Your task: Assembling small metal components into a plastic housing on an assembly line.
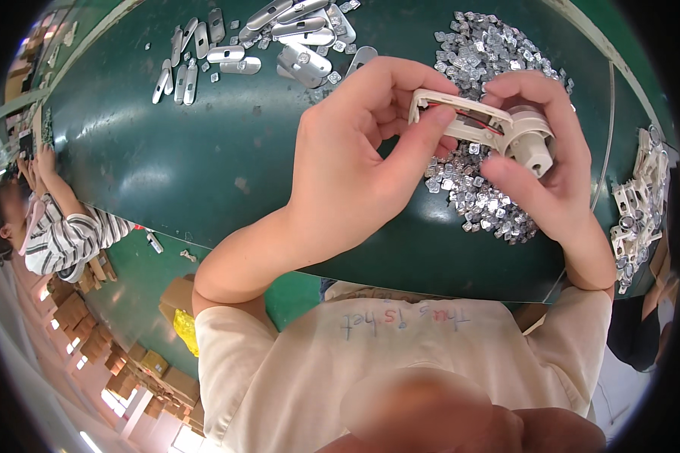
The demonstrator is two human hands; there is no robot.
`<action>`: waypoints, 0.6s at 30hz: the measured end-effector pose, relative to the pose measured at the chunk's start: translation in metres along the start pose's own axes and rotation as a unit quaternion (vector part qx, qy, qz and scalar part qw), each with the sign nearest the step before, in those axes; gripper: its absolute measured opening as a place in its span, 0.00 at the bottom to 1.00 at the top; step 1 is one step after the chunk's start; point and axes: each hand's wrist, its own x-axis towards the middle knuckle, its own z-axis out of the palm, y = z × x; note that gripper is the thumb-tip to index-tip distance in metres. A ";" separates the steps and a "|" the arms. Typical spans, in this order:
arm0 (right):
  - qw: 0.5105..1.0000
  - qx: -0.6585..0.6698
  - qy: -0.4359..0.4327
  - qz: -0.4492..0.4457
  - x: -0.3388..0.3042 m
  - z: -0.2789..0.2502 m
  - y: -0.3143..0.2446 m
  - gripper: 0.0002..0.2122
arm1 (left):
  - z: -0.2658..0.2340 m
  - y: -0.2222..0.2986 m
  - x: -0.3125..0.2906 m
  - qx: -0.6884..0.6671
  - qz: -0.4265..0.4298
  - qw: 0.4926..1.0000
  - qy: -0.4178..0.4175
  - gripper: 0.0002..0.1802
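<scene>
Between both hands, over the right half of the table, is a white plastic housing [462,134] with a long hollow body and a rounded head. A red wire and a dark part show inside the hollow. My left hand [355,162] is closed on the long end, its thumb pressed into the opening. Around the rounded head [533,137] curl the thumb and fingers of my right hand [563,177]. A heap of small clear, shiny square pieces [491,49] lies beneath and behind the housing.
Silver oblong covers [302,29] and loose clear pieces lie at the far side of the green table [166,158]. More white housings [638,204] are piled at the right edge. Another person [72,226] works at the far left. Cardboard boxes [72,317] stand beyond on the floor.
</scene>
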 end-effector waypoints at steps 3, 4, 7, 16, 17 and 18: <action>0.999 0.006 0.030 0.030 -0.006 0.008 0.003 0.18 | 0.003 -0.005 0.000 0.012 0.022 1.000 0.011 0.11; 0.999 0.026 0.042 0.020 -0.007 0.010 0.004 0.17 | 0.006 -0.006 -0.001 0.007 0.011 1.000 0.026 0.11; 0.996 -0.059 0.067 -0.017 -0.008 0.011 0.010 0.16 | 0.006 -0.016 -0.001 0.087 0.041 0.994 0.047 0.10; 0.974 -0.208 0.055 -0.068 0.035 0.003 -0.008 0.12 | -0.017 -0.016 0.018 0.287 0.227 0.924 0.111 0.10; 0.993 -0.109 0.046 -0.009 0.058 -0.006 0.004 0.08 | -0.027 -0.010 0.026 0.319 0.194 0.920 0.119 0.14; 0.981 -0.152 0.098 -0.067 0.096 -0.017 0.007 0.12 | -0.039 -0.013 0.036 0.344 0.220 0.902 0.138 0.18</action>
